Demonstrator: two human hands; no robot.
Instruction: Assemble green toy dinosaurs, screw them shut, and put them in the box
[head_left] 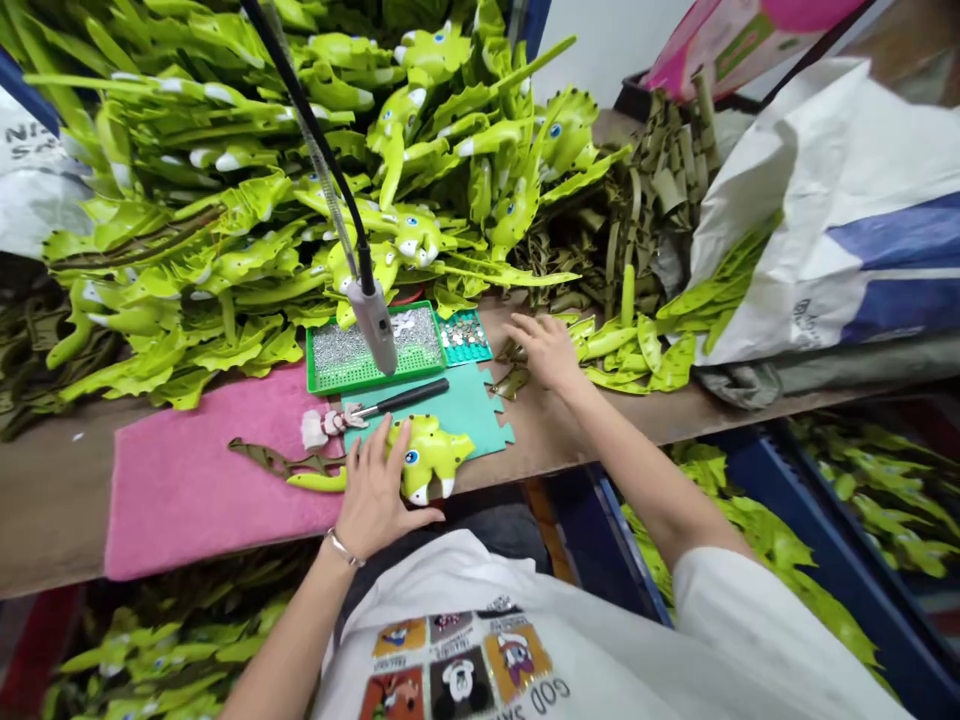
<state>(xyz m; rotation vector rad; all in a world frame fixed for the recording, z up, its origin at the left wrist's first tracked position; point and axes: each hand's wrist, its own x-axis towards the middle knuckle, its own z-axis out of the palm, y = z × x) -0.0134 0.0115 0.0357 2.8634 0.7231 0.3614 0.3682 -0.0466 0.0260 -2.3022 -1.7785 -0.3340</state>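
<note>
A lime-green plastic dinosaur-like toy head (435,455) with blue eyes, dark spots and white horn tips lies at the front edge of the workbench. My left hand (375,490) rests over its left side, fingers spread. A yellow-green tail-like piece (319,482) and an olive-brown strip (259,455) lie to the left of that hand. To the right, my right hand (547,350) is over small olive-brown pieces (511,380), its fingers stretched apart. Behind the toy head lies a black-handled tool (405,397) with a metal shaft, its tip at a pinkish-white wrapped bundle (324,427).
A green tray (319,385) of small silvery parts stands behind the teal mat (487,430). Over it hangs a grey-white device (373,325) on a cable. A pink cloth (187,480) lies left. Piled lime-green pieces (247,230) fill the back; a white sack (810,190) stands right.
</note>
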